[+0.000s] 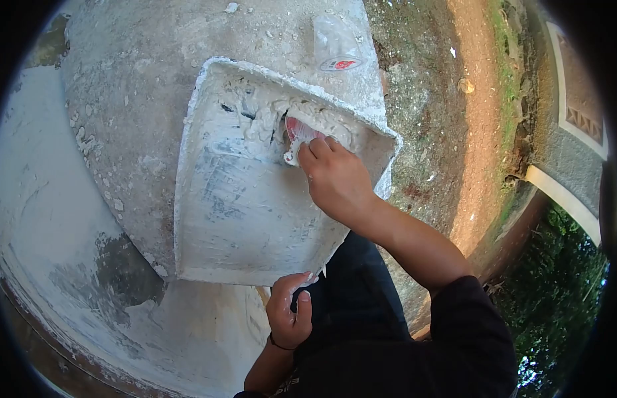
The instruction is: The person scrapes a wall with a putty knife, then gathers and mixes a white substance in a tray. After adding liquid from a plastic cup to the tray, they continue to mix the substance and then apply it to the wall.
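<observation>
A shallow tray [255, 222], crusted white along its rim, lies in front of me. Thick white paste [265, 119] is heaped along its far side, with thinner smears over its floor. My right hand [338, 176] reaches into the tray and grips a flat reddish scraper [302, 129]; paste coats the scraper and part of its outline is hidden. At the tray's near edge is my left hand [290, 312], paste on its fingertips. Its curved fingers touch the rim near the corner, and the thumb stands apart from them.
The tray rests on a rough grey slab [149, 146] spattered with dried bits. A clear plastic cup [336, 43] with a red mark lies beyond the tray. To the left is a white-smeared surface [39, 172]. Bare ground [428, 99] and a wall [574, 79] are on the right.
</observation>
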`<control>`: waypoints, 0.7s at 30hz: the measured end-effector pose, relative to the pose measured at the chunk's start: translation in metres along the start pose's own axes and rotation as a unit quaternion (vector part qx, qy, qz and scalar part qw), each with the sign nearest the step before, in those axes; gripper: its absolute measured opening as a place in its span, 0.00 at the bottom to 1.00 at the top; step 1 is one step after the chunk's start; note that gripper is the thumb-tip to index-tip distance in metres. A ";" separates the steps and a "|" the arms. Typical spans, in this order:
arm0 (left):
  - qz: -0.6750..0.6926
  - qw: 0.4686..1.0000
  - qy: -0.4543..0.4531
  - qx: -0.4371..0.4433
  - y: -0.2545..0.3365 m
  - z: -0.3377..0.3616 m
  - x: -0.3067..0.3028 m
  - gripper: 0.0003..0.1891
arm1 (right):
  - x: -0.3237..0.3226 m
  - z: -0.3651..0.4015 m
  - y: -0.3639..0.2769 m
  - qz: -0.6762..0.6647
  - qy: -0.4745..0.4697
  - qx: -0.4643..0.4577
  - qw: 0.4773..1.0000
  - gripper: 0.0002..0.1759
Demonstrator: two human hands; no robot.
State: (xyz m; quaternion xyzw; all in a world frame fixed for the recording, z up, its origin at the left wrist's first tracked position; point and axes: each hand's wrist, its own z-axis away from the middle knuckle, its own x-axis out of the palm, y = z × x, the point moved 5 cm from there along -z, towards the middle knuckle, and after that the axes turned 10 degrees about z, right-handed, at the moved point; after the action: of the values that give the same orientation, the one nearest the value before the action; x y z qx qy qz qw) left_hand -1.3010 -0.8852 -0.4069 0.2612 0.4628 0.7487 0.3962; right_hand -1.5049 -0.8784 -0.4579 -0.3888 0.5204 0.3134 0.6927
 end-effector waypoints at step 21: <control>0.029 0.994 0.100 0.041 0.011 0.022 -0.018 0.14 | -0.034 -0.009 0.020 -0.177 -0.170 0.053 0.968 0.11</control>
State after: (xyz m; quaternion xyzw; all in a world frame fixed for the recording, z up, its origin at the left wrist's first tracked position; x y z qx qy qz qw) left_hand -1.2781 -0.8919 -0.3877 0.2146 0.5221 0.7630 0.3150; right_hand -1.5346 -0.8773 -0.4306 -0.3784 0.3337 0.2198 0.8349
